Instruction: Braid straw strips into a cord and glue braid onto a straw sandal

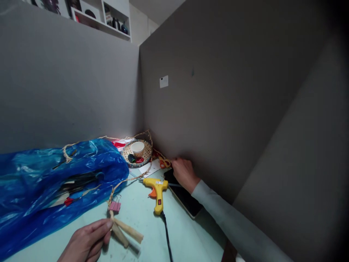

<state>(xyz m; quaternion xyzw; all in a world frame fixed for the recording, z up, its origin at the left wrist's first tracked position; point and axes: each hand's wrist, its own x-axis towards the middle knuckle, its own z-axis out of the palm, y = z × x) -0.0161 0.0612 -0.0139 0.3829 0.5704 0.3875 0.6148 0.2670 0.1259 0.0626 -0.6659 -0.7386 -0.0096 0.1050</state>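
In the lower left, my left hand (pixel 88 238) pinches a braided straw cord (pixel 111 198) where it splits into loose flat ends. A pink binder clip (pixel 115 206) sits close above those fingers. The cord runs back across the table toward the far corner. My right hand (pixel 185 174) reaches over a dark tablet-like device (pixel 187 202), its fingers curled beside the orange-handled scissors (pixel 164 163). What those fingers hold, if anything, is hidden. Between my hands lies a yellow glue gun (pixel 158 191), its nozzle pointing left.
A blue plastic bag (pixel 89 153) with dark strips inside covers the left side. Toward the corner, a woven tray (pixel 127 151) holds a paper cup (pixel 137 147) and a dark green spool (pixel 131 158). The glue gun's black cable (pixel 167 233) runs forward. Grey partitions (pixel 218 109) bound the table.
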